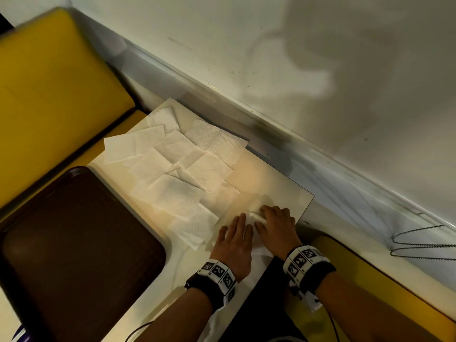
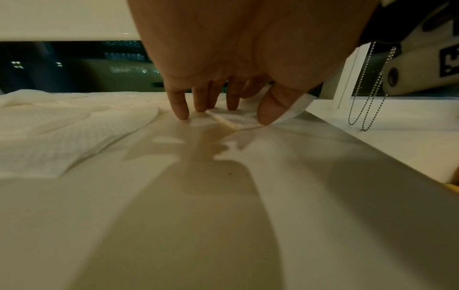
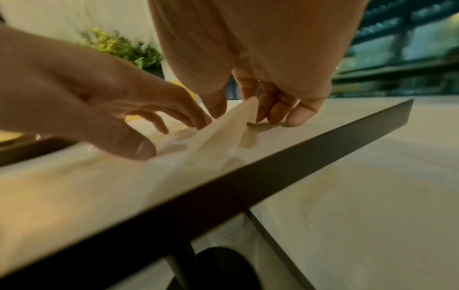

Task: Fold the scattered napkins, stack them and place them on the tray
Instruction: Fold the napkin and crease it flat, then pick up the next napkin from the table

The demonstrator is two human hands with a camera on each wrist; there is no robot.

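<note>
Several white paper napkins [image 1: 177, 169] lie unfolded and overlapping across the middle of the white table [image 1: 271, 178]. An empty brown tray [image 1: 81, 243] sits at the table's left. At the near right corner another napkin [image 1: 255, 215] lies between both hands. My left hand [image 1: 240, 222] presses it flat with straight, spread fingers [image 2: 182, 111], thumb [image 2: 269, 114] down on the folded flap [image 2: 236, 120]. My right hand [image 3: 238, 111] pinches a raised edge of the same napkin [image 3: 223, 133], lifted off the table. The left hand [image 3: 174, 121] lies just beside it.
The table's dark right edge [image 3: 298, 162] runs close under my right hand. A yellow seat [image 1: 49, 82] stands beyond the tray. A bead chain [image 1: 419, 240] lies on the white sill to the right. A green plant [image 3: 124, 51] stands far behind.
</note>
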